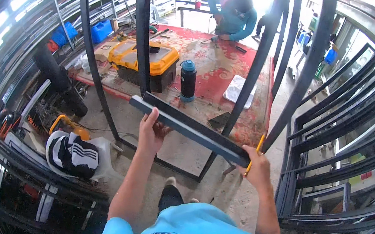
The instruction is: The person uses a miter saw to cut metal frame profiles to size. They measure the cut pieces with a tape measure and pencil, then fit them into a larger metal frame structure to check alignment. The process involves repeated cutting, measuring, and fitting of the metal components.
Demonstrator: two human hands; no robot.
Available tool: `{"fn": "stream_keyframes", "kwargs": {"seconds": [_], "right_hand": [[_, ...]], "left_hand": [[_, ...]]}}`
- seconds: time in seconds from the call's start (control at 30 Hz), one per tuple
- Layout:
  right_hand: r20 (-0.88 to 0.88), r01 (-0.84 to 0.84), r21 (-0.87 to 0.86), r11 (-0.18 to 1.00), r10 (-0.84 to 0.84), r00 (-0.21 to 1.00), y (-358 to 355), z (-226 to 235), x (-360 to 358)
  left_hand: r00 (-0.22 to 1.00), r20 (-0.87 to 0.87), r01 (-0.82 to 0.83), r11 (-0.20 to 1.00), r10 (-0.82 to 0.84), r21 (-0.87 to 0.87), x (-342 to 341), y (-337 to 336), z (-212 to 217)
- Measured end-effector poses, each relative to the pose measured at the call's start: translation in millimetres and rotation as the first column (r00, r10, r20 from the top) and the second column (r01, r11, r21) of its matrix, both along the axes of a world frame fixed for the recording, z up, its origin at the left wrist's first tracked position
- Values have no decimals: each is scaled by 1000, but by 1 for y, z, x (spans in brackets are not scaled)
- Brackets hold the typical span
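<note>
A dark metal profile (pixel 189 130) with a pale strip along it slants across in front of me, its left end farther away. My left hand (pixel 153 134) grips it near that end, thumb on top. At the lower right end, my right hand (pixel 257 167) closes round the profile and also holds a yellow pencil (pixel 256 152) between its fingers. The profile lies along or against a dark crosspiece of a tall metal frame (pixel 143 41); whether the two are joined I cannot tell.
Beyond the frame, a red patterned table (pixel 202 52) carries a yellow-and-black toolbox (pixel 156 63), a black bottle (pixel 188 80) and a white tray (pixel 240 91). Across it, a person (pixel 236 15) bends over. Dark frames (pixel 342 113) stack at right; a white chair (pixel 103 151) holds striped cloth at left.
</note>
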State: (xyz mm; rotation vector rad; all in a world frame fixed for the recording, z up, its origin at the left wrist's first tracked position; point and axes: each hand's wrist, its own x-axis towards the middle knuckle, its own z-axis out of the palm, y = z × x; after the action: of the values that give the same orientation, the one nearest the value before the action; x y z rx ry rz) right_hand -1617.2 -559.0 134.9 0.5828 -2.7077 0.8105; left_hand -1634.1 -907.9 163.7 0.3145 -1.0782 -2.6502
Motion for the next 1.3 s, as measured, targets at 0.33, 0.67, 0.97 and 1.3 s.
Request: {"fn": "stream_keyframes", "kwargs": {"seconds": [0.33,0.67,0.97,1.3], "right_hand": [[-246,185,-413,892,-305,920,0,101,-76],[-363,-225,-835,501,-195,911,-53,228,-201],[-687,-80,-524,848,-366,628,-79,324,-280],[-676,128,-587,799,-571,465,-61,325,-324]], "left_hand": [[930,-359,191,938,-79,289,-165,-85,68],[690,-717,345,915,-97,208,-302,-142,170],[569,-819,152,968,80,200,-346,-163,284],[617,-787,168,979,-11,119,-374,-166,301]]}}
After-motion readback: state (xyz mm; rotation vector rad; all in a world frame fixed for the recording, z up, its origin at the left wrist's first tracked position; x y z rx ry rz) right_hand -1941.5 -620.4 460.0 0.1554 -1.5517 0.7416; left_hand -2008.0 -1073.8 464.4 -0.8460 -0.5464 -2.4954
